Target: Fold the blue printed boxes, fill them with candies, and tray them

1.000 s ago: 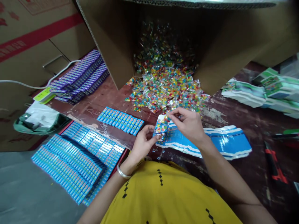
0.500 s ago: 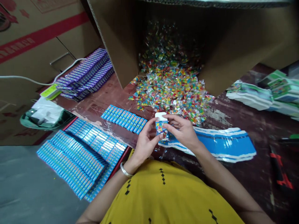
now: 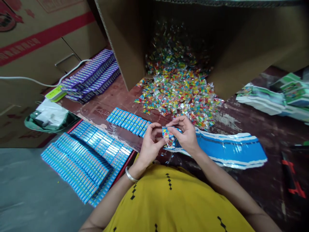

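Observation:
Between my two hands is a small blue printed candy box (image 3: 169, 138), its picture side facing up. My left hand (image 3: 154, 141) grips its left side, thumb on the front. My right hand (image 3: 184, 133) holds the upper right of the box, thumb across the front and fingers bent over its top end. Under and beside the right hand lies a fanned row of flat blue cartons (image 3: 229, 149). Just left of my left hand is a row of filled blue boxes (image 3: 129, 120). Beyond the hands spreads a heap of clear candy packets (image 3: 178, 93).
A large cardboard box (image 3: 130, 48) lies open around the candy heap. Stacked blue boxes (image 3: 77, 164) fill a red tray at lower left. Purple boxes (image 3: 94, 75), a power strip (image 3: 55, 93) and a green bag (image 3: 48, 117) stand left; green cartons (image 3: 263, 96) and a red-black tool (image 3: 293, 178) lie right.
The white top flap of the box, upright before, no longer shows; my right fingers have folded over the top end. Both hands stay at the same spot.

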The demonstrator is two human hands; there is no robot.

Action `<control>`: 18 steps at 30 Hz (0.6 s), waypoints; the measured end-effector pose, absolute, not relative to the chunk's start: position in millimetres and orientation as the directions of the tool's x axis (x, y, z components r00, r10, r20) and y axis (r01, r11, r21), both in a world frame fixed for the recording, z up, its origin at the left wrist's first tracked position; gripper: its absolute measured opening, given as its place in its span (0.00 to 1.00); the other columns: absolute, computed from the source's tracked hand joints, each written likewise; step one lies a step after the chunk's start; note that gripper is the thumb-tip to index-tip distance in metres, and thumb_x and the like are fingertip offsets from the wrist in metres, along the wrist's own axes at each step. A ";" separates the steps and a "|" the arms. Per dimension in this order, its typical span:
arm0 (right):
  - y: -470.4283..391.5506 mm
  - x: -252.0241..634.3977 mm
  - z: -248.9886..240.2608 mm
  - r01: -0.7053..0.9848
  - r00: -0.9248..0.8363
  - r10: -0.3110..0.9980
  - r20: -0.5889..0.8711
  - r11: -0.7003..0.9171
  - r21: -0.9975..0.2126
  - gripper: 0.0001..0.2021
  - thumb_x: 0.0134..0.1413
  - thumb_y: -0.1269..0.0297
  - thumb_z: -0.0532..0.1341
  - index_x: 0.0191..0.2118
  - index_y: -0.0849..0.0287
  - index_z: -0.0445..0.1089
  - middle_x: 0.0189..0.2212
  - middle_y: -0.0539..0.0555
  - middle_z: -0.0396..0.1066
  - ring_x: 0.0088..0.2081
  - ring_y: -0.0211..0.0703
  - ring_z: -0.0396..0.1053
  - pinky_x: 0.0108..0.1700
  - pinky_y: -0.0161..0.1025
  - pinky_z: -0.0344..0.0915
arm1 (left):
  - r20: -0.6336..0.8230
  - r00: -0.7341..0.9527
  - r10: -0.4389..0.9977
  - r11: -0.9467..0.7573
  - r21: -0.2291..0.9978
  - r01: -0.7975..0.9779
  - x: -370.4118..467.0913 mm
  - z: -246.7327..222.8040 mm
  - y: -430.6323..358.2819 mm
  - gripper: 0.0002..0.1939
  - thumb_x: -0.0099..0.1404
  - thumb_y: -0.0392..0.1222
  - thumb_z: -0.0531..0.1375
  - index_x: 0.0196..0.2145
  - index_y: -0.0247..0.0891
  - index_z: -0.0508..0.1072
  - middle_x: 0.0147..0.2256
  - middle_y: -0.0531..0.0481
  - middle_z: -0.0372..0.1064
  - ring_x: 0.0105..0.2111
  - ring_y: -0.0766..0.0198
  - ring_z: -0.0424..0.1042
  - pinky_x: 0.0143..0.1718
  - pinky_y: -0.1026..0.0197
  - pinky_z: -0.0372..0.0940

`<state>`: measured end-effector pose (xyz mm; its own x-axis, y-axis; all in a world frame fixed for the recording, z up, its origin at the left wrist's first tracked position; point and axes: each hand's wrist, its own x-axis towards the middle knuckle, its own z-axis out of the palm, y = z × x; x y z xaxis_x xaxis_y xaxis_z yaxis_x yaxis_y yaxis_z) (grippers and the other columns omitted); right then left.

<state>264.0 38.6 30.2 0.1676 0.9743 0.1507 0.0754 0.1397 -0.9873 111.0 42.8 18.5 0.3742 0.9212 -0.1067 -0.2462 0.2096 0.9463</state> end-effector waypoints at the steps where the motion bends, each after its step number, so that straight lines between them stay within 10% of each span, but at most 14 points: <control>1: 40.2 264.4 30.8 0.063 0.137 0.982 0.127 0.120 -0.991 0.09 0.52 0.60 0.67 0.35 0.54 0.66 0.34 0.51 0.73 0.37 0.43 0.72 0.41 0.40 0.69 | -0.110 0.376 0.920 0.209 0.949 -0.234 110.3 17.6 42.3 0.27 0.57 0.39 0.67 0.49 0.44 0.58 0.41 0.51 0.69 0.34 0.66 0.72 0.35 0.65 0.67; 18: 60.4 287.8 34.5 0.113 -0.077 0.986 -0.148 -0.139 -0.984 0.10 0.47 0.58 0.69 0.30 0.59 0.74 0.28 0.51 0.74 0.30 0.39 0.69 0.35 0.38 0.65 | -0.051 0.411 0.910 0.008 0.994 0.105 97.4 21.2 40.8 0.29 0.63 0.36 0.61 0.61 0.45 0.60 0.43 0.48 0.65 0.40 0.63 0.69 0.41 0.62 0.69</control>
<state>287.8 60.4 34.5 -0.0766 0.9860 -0.1479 0.1131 -0.1388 -0.9838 97.4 40.8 21.2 0.4106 0.9104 -0.0508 0.1054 0.0079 0.9944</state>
